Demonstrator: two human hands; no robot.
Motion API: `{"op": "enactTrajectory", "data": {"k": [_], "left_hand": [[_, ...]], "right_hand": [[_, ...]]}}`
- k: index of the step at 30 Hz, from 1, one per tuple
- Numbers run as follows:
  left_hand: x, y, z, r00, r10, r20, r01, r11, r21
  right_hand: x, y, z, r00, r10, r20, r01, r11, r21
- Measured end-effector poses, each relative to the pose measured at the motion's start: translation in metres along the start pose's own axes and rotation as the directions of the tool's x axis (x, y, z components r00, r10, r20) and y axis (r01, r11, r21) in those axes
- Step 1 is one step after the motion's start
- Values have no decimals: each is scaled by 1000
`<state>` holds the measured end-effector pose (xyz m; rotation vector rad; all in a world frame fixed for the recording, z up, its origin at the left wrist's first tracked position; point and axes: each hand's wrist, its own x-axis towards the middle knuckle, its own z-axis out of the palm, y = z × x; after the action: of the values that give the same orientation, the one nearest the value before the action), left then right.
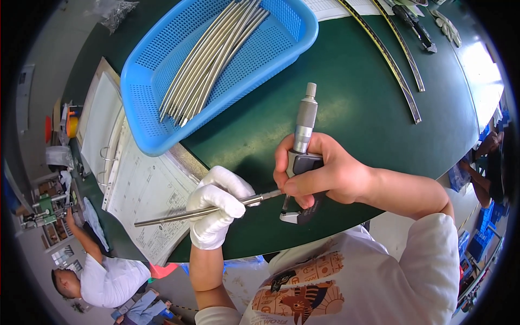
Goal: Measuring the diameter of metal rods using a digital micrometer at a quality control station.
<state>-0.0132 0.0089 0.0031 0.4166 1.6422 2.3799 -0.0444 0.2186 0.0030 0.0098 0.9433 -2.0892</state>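
Thin metal rod (189, 214), tip in micrometer (301, 157)

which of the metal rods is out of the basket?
The thin grey metal rod in the white-gloved left hand, its tip at the micrometer; the others lie in the blue plastic basket.

Bare green table (346, 108) between blue basket (292, 38) and hands.

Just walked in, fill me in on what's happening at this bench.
A person at a green table is gauging a thin metal rod. The gloved left hand holds the rod level, with its tip set in a micrometer gripped by the bare right hand. More rods lie in a blue basket behind, and an open ring binder of drawings sits to the left.
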Motion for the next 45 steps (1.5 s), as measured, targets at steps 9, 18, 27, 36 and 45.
{"op": "enactTrajectory", "data": {"k": [9,18,27,36,45], "left_hand": [[3,-2,0,999,-37,27,38,999,-37],[3,-3,-4,996,-13,84,24,992,-124],[2,0,-2,996,27,85,-24,999,-35],[-1,8,-4,997,-59,44,50,984,169],[-1,4,-8,994,-65,84,56,993,108]], "right_hand": [[0,-4,-2,999,31,-24,-29,995,97],[-2,-6,5,1000,12,-10,-14,989,-151],[-5,-10,11,992,125,-33,-129,950,-285],[-5,1,9,999,-45,-23,26,855,-518],[-3,-11,6,986,131,-106,-129,991,26]]}}
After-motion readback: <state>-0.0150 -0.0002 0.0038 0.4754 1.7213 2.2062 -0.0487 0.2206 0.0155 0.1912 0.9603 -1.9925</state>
